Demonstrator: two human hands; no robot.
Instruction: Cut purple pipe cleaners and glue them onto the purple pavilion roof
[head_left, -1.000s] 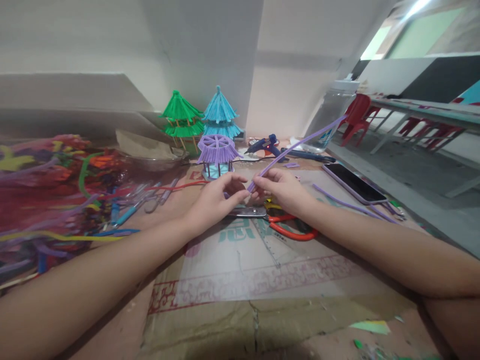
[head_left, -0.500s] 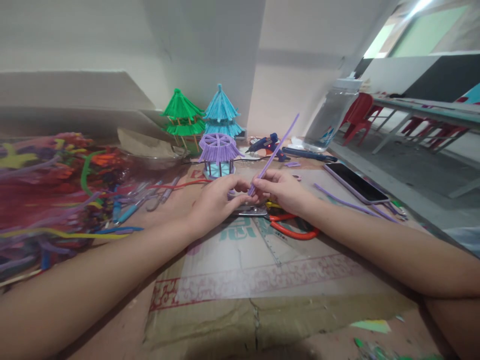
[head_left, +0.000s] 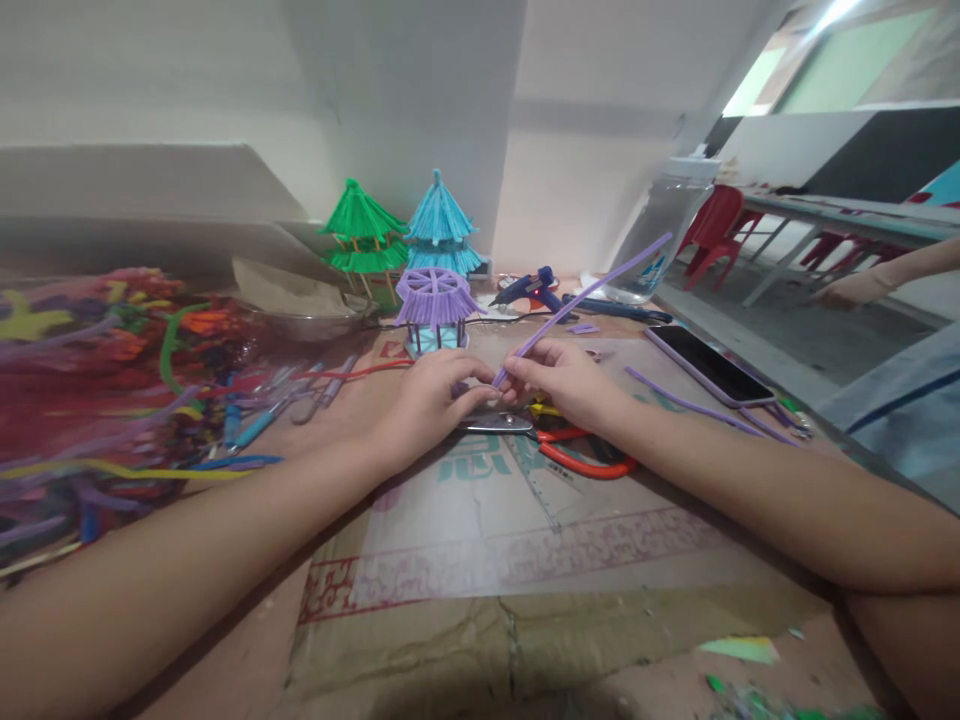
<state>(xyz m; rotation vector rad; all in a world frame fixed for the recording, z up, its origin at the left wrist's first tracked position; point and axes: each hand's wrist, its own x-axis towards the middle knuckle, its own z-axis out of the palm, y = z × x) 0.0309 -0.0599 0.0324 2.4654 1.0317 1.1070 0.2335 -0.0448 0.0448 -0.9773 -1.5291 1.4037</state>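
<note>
A purple pipe cleaner slants up to the right from between my hands. My right hand pinches it near its lower end between thumb and index finger. Curved in from the other side, my left hand has its thumb and fingertips closed at that same lower end; a bit of purple shows behind them, partly hidden. Under the hands lie orange-handled scissors and a clear ruler. Just beyond stands a small purple-roofed pavilion with a pale blue base.
Green and blue pavilions stand behind. A glue gun, water bottle and phone are at the right. Colourful pipe cleaners pile up left. Another person's hand shows at far right.
The free end of the pipe cleaner has swung down to the right, so it lies at a lower slant. Another person's arm and clothing have come into view at the right.
</note>
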